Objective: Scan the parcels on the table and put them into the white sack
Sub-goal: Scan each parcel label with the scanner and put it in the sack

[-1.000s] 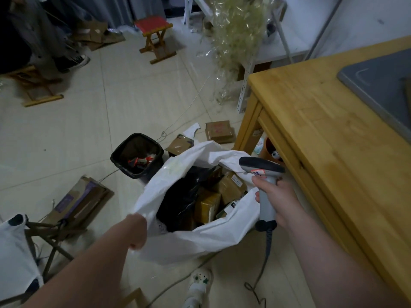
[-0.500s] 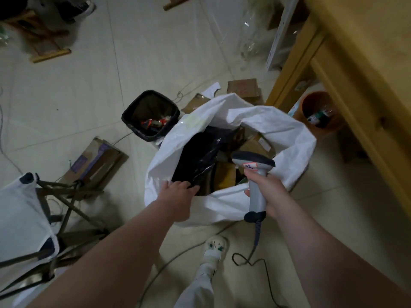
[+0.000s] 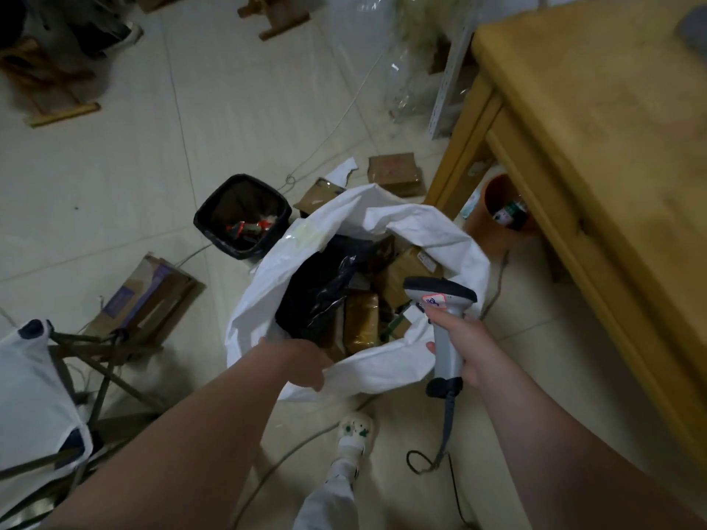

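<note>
We stand on a pale tiled floor beside the wooden table, whose corner fills the upper right. The white sack sits open on the tiles near the table leg, with brown and black parcels inside. Our left hand curls its fingers over the sack's near rim. Our right hand grips the scanner by its handle above the opening. A black bin and flattened cardboard lie nearby, and an orange bucket stands under the table.

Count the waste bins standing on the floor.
2: a black bin left of the sack, and an orange bin under the table. Others may be hidden behind the sack or table.
</note>
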{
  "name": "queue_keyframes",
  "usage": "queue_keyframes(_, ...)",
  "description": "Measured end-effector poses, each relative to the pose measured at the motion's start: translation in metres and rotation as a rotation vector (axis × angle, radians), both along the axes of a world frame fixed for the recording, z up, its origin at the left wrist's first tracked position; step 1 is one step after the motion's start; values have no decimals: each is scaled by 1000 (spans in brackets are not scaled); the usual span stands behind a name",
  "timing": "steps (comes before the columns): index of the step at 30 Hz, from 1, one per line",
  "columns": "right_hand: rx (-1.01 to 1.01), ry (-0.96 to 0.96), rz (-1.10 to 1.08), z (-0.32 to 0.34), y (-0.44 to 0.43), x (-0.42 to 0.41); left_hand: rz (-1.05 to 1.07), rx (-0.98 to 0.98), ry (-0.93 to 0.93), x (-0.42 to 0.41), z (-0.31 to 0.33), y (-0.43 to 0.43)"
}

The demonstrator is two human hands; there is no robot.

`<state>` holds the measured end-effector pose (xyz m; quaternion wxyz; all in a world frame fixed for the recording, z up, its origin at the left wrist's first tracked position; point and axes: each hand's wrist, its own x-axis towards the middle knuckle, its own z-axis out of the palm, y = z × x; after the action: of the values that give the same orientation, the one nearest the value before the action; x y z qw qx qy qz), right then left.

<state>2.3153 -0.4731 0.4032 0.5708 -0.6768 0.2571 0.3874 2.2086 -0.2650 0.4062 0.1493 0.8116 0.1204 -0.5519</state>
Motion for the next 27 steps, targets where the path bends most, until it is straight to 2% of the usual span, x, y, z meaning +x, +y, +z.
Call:
queue_keyframes(6, 41, -125, -65, 74, -19, 15, 31, -10, -240, 40, 54, -14)
queue_keyframes(12, 79, -292, -193, 168, -75, 22, 7, -91, -565, 110, 146, -67)
queue_keyframes(15, 113, -384, -285, 217, -119, 19, 1, -169, -687, 139, 199, -117)
queue_keyframes(20, 89, -550, -460, 277, -217, 5, -3, -412, -805, 166, 262, -228)
queue_keyframes(27, 13, -662, -703, 313, -368, -25, -164, -572, -836, 166, 285, -398)
